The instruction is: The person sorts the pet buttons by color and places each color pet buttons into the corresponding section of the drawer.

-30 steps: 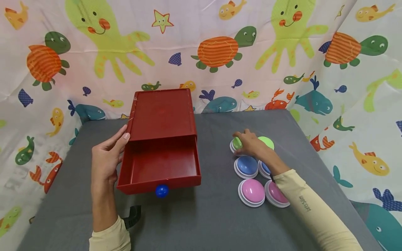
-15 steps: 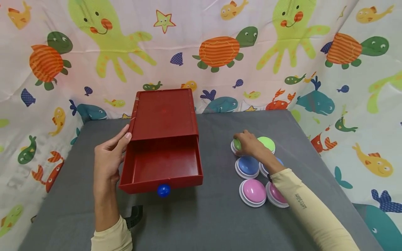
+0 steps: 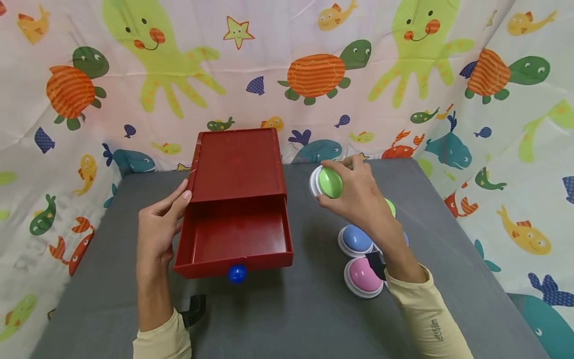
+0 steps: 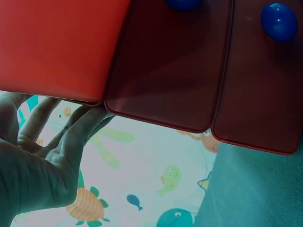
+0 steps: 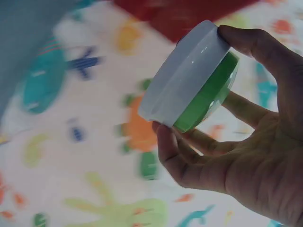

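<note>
My right hand point(image 3: 358, 194) holds a dome-shaped green push button point(image 3: 330, 183) with a white round base, raised above the table. Thumb and fingers pinch it by the white rim, tilted on edge in the right wrist view point(image 5: 189, 78). On the left stands a red drawer cabinet point(image 3: 237, 164). Its top drawer point(image 3: 264, 261) is pulled out, bare inside, with a blue knob point(image 3: 237, 274) in front. My left hand point(image 3: 154, 224) touches the cabinet's left side with fairly straight fingers. Two lower drawer fronts point(image 4: 165, 71) appear closed in the left wrist view.
Beneath my right arm lie a blue button point(image 3: 357, 238), a pink button point(image 3: 364, 274) and a partly hidden second green button point(image 3: 391, 207). More buttons are mostly covered by the forearm. A printed curtain point(image 3: 251, 55) closes off the grey table's point(image 3: 305, 319) back and sides.
My right hand has lifted the green button off the table and moved it left and toward the back, tilting it. The left hand keeps its place on the cabinet.
</note>
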`<state>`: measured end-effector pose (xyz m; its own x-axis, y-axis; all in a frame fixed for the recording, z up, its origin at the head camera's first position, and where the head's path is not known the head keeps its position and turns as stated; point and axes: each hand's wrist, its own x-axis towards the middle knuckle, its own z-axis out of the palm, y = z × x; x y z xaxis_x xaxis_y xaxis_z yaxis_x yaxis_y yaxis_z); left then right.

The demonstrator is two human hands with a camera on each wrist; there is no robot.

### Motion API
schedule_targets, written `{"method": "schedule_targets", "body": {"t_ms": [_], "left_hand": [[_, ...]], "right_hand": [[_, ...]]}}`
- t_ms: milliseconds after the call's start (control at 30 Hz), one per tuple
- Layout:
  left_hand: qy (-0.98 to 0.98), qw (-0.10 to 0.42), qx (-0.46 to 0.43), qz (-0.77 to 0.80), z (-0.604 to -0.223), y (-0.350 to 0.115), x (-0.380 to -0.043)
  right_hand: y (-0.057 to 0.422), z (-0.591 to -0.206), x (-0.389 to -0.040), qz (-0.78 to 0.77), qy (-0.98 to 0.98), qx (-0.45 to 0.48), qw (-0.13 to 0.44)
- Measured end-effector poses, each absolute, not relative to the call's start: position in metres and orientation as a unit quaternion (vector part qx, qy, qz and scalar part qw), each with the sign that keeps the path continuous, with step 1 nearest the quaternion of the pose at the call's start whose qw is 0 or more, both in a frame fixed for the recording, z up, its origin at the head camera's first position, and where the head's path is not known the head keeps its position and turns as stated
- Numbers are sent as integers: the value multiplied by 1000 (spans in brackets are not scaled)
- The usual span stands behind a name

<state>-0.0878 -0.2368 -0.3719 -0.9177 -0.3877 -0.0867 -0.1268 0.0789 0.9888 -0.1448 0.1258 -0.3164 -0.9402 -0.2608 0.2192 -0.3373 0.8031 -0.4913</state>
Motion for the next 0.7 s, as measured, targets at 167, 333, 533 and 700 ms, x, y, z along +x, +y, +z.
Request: {"method": "schedule_targets", "body": {"t_ms": [167,333,533,700], "left_hand": [[-738,101,168,-646,-369,-238,-88],[-738,102,170,-645,-368,-239,-88],[-740,97,181,-640,-367,-241,-88],[-739,97,169,-645,-366,-240,-88]], "right_hand": [[91,-280,-113,283,-929,220,89],[52,-266,-93,264,-909,309,88],[1,-270,-83,211,-893,393,54],[-30,-282,-79,124,-898,421,37]]}}
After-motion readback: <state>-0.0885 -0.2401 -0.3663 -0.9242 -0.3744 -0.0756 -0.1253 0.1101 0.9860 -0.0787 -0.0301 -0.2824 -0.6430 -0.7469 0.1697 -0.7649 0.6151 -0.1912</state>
